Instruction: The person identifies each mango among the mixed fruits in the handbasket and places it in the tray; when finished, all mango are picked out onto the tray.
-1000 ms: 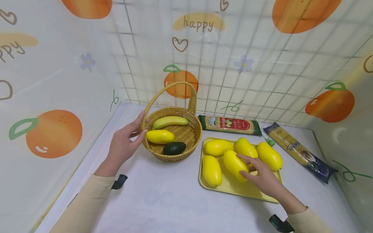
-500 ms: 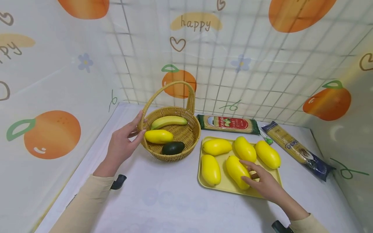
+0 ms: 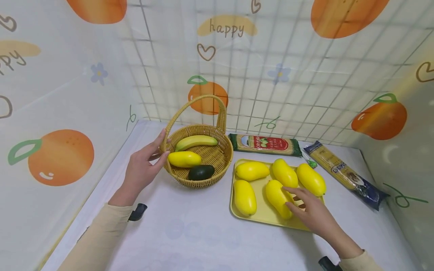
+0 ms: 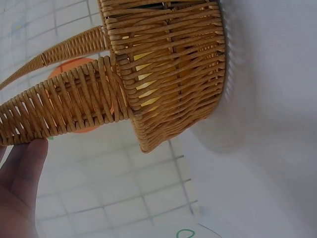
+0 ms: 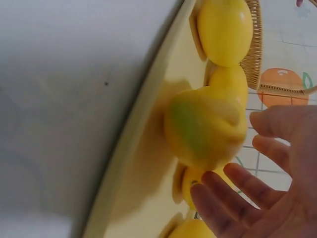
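Note:
My left hand (image 3: 142,167) holds the side of the wicker basket (image 3: 222,162) at the foot of its handle (image 4: 74,96), thumb in front and fingers behind. Inside the basket lie a banana (image 3: 196,142), a yellow mango (image 3: 184,159) and a dark green avocado (image 3: 201,172). Over the yellow tray (image 3: 262,219), my right hand (image 3: 315,212) has its fingers spread beside the front mango (image 3: 278,197). In the right wrist view, the fingers lie loosely around this mango (image 5: 198,129) without gripping it; whether a fingertip touches it is hard to tell.
Several other mangoes (image 3: 245,197) lie on the tray. Behind it is a green-ended noodle packet (image 3: 266,145); a blue-ended packet (image 3: 346,175) lies slantwise to the right. A patterned curtain (image 3: 237,75) hangs behind the white table (image 3: 203,233).
The front mango has come down onto the tray, nearer to me and slightly right. My right hand's fingers have loosened and drawn back to the right. The left hand stays at the basket.

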Available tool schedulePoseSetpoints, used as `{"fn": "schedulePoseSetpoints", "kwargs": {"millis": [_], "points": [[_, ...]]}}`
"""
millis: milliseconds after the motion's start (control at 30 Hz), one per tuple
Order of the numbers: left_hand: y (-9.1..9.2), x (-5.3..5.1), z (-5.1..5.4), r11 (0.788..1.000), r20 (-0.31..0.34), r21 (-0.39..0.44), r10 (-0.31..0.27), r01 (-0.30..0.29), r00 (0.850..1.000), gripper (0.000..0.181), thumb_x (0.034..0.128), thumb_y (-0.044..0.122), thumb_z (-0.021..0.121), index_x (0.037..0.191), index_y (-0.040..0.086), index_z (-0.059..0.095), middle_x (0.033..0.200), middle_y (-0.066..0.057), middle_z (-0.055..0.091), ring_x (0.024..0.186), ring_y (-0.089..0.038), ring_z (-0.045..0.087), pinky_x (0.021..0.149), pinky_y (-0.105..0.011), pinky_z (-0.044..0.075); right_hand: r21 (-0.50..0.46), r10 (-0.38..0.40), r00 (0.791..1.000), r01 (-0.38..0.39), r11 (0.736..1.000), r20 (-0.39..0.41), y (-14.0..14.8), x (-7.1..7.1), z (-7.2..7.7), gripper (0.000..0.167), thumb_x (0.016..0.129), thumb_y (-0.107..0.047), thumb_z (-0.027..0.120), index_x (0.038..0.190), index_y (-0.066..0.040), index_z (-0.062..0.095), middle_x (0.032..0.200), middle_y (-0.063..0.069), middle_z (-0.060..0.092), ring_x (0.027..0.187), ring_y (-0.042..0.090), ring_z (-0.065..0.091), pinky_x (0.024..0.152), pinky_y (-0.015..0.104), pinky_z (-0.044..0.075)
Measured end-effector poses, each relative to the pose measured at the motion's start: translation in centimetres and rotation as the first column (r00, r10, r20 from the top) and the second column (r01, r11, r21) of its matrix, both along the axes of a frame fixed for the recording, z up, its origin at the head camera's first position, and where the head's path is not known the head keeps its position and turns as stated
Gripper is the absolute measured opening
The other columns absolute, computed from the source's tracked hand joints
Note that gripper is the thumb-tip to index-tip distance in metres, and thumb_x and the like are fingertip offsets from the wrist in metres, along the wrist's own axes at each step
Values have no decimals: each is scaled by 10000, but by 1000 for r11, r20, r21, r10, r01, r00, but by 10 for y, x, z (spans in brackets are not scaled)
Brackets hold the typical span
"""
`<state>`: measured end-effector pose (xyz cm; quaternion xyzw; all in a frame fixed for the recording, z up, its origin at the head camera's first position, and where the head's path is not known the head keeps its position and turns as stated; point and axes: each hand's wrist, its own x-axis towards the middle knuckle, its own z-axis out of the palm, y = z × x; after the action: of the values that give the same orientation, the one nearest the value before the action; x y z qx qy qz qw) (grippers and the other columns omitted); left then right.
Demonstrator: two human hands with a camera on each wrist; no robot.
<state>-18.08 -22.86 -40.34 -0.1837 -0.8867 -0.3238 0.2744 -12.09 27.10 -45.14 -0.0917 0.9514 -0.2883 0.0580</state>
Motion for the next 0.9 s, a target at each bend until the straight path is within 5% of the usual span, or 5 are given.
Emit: {"fn": "schedulePoseSetpoints", "kwargs": {"millis": [433,900], "points": [[-1,1,1,1000,1,-2,2,-2,1000,766,924,79,751,1570,293,402,1326,-127,671,997,-312,736,766,-412,636,48,19,993,-14,999,-113,-16,-15,18,451,972,-247,711,1404,-164,615,1306,136,601,1087,306,613,867,505,602],[0,1,1,1000,10,9,-12,12,1000,763,925,73,749,1570,292,405,1334,-136,664,1013,-309,732,765,-400,637,6,196,971,-197,980,-136,-69,-45,38,449,1003,-337,662,1438,-262,581,1350,56,581,1146,318,615,960,544,558]]}}
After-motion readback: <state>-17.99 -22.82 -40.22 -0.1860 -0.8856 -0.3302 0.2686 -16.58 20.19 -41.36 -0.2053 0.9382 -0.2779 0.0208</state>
